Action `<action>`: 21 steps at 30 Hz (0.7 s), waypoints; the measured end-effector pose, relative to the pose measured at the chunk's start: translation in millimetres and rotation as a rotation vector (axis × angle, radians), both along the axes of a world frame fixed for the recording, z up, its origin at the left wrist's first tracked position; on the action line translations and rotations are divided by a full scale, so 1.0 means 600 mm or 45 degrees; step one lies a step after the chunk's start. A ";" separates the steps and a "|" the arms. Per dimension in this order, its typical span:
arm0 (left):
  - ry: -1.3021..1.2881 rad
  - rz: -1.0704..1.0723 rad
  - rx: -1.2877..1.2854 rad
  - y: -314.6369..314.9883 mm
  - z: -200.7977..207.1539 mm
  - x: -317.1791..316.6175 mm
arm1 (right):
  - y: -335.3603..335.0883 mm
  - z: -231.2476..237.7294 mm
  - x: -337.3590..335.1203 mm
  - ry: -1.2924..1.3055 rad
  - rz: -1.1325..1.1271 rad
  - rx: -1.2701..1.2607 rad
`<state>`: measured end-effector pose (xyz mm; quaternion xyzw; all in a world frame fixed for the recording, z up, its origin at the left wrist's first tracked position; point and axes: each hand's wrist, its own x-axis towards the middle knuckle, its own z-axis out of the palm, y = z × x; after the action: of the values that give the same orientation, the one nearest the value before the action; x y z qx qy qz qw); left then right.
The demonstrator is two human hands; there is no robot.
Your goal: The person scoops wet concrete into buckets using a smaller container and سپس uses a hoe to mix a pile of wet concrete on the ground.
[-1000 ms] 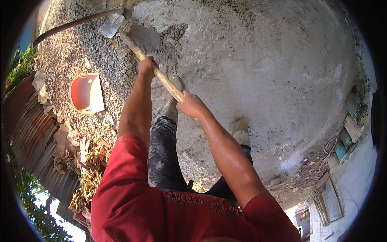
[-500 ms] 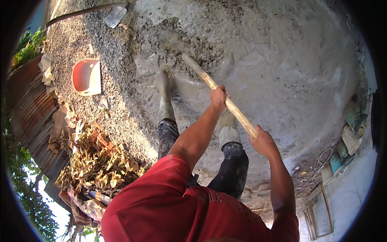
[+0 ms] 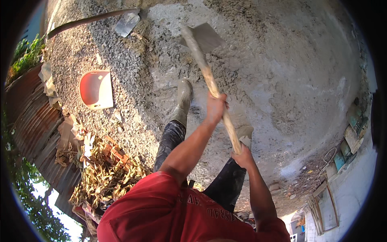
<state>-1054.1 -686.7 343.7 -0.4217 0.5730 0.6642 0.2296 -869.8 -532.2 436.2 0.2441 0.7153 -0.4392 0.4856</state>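
Both hands grip the pale wooden handle of a hoe (image 3: 204,37), whose flat grey blade shows above the wet grey concrete mix (image 3: 258,84). My left hand (image 3: 217,107) is closed around the middle of the handle. Lower down, my right hand (image 3: 242,157) is wrapped round its near end. The handle slants from upper left to lower right, its far part coated in grey. Under it, my mud-covered boots stand on the mix, the left boot (image 3: 184,97) farther forward than the right boot (image 3: 244,135).
Gravel (image 3: 133,80) spreads along the left, bearing a red-and-white scoop (image 3: 96,89). A second hoe (image 3: 127,24) lies at the upper left. Dry leaves (image 3: 109,177) and bricks (image 3: 117,156) are heaped beside rusty corrugated sheets (image 3: 36,121). A white wall (image 3: 346,201) bounds the right.
The hoe's blade, hidden in the mix before, is now lifted into sight. My right hand has moved left and nearer my body, and the handle stands steeper. The whole view has shifted slightly.
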 end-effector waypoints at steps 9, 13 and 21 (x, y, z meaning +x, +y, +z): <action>-0.151 -0.530 -0.512 -0.409 -0.254 -0.486 | -0.328 -0.171 -0.433 -0.211 -0.841 -1.026; -0.074 -0.695 -0.570 -0.165 -0.310 -0.363 | -0.160 -0.197 -0.327 -0.345 -1.202 -0.984; -0.212 -0.403 -0.242 0.202 -0.225 -0.144 | 0.170 -0.075 -0.154 -0.377 -1.013 -0.658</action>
<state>-1140.2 -565.2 208.9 -0.3997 0.6713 0.5257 0.3366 -962.5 -429.9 390.9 0.4298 0.3578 -0.7139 0.4214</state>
